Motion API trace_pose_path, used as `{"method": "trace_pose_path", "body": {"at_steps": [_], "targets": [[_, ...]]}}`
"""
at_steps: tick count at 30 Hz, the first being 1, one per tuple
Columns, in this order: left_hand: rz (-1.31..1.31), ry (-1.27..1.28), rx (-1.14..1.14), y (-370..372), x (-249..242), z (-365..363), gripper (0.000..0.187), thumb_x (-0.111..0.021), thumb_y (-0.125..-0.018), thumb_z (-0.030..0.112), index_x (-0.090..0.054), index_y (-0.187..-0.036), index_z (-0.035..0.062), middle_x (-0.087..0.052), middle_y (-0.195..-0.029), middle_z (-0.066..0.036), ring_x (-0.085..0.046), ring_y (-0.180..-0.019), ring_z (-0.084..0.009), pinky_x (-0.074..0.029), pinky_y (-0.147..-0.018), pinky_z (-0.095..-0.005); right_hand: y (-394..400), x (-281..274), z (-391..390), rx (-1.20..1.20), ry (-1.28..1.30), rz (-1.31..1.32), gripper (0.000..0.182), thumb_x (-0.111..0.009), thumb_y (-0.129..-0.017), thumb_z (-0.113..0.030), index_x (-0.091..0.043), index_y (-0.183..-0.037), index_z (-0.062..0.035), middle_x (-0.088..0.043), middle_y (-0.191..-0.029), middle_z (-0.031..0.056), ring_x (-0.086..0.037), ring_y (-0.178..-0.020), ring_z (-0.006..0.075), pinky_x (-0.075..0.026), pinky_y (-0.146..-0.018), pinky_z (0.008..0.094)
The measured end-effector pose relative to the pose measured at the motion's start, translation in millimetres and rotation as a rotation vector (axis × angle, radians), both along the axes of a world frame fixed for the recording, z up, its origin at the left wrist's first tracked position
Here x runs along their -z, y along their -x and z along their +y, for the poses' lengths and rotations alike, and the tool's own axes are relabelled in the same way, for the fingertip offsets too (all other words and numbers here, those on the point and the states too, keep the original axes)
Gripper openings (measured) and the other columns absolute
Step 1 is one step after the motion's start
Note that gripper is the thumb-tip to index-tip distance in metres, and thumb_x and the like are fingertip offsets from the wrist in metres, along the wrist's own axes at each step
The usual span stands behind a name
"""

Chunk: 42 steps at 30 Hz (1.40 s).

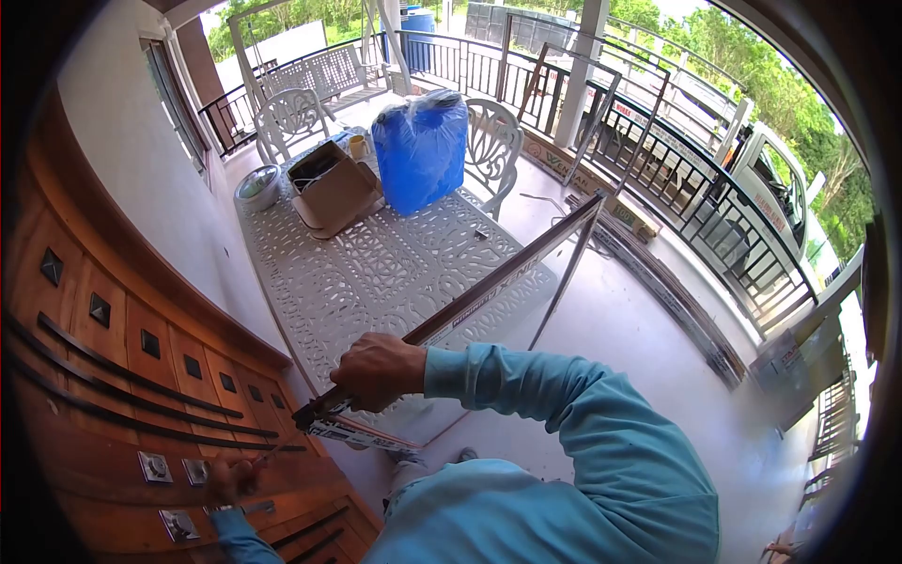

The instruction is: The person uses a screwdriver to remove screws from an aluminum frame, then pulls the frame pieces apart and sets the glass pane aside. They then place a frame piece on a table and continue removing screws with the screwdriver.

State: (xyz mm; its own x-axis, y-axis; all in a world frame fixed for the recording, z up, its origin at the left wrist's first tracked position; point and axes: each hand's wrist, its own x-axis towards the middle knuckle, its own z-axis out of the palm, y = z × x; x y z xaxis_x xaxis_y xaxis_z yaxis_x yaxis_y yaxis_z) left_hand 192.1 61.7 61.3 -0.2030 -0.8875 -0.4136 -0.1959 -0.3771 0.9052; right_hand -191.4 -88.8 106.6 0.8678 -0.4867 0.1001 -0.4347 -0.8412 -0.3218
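Note:
My right hand (pixel 381 371), in a teal sleeve, is closed around the near end of a dark metal frame (pixel 470 305) with printed film on its edges. The frame stands tilted beside the white patterned table (pixel 376 273), its far corner raised to the right. Lower left, my left hand (pixel 230 479) is near the frame's lower corner, before the wooden door (pixel 103 376). Its fingers are curled round a thin reddish tool (pixel 268 458), too small to identify.
On the table are an open cardboard box (pixel 340 197), a blue container (pixel 420 155) in plastic, a yellow cup (pixel 357 146) and a round tub (pixel 258 188). Metal profiles (pixel 672 296) lie on the floor at right. A railing (pixel 695 188) runs behind; a truck (pixel 770 193) stands beyond.

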Motion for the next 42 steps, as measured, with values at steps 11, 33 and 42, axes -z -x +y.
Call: {"method": "trace_pose_path", "body": {"at_steps": [11, 33, 42], "targets": [[-0.336, -0.438, 0.404, 9.2, -25.4, -49.5, 0.041, -0.074, -0.080, 0.039, -0.067, -0.088, -0.0008, -0.056, -0.059, 0.000, -0.047, -0.048, -0.0076, -0.036, -0.044, -0.0228, 0.6, 5.9, -0.4, -0.007, 0.016, -0.075, 0.016, -0.067, -0.061, -0.019, -0.068, -0.072, -0.0073, -0.063, -0.066, 0.0124, -0.064, -0.067, 0.0327, -0.051, -0.060, 0.0415], [0.090, -0.618, 0.546, -11.7, -8.2, -71.7, 0.050, -0.063, -0.090, 0.027, -0.054, -0.122, -0.0094, -0.068, -0.083, -0.018, -0.059, -0.054, -0.0175, -0.051, -0.054, -0.0280, 1.8, 7.5, -0.5, -0.003, -0.031, -0.079, 0.024, -0.076, -0.063, -0.024, -0.067, -0.076, -0.0060, -0.064, -0.069, 0.0132, -0.065, -0.073, 0.0330, -0.051, -0.064, 0.0416], [-0.328, -0.363, 0.369, 6.5, -31.7, -41.2, 0.033, -0.070, -0.084, 0.024, -0.065, -0.105, -0.0016, -0.066, -0.072, -0.008, -0.056, -0.054, -0.0114, -0.043, -0.050, -0.0247, -0.6, 10.5, -0.9, -0.031, -0.020, -0.095, 0.021, -0.072, -0.065, -0.021, -0.066, -0.075, -0.0044, -0.064, -0.068, 0.0139, -0.065, -0.071, 0.0339, -0.051, -0.063, 0.0416]]}}
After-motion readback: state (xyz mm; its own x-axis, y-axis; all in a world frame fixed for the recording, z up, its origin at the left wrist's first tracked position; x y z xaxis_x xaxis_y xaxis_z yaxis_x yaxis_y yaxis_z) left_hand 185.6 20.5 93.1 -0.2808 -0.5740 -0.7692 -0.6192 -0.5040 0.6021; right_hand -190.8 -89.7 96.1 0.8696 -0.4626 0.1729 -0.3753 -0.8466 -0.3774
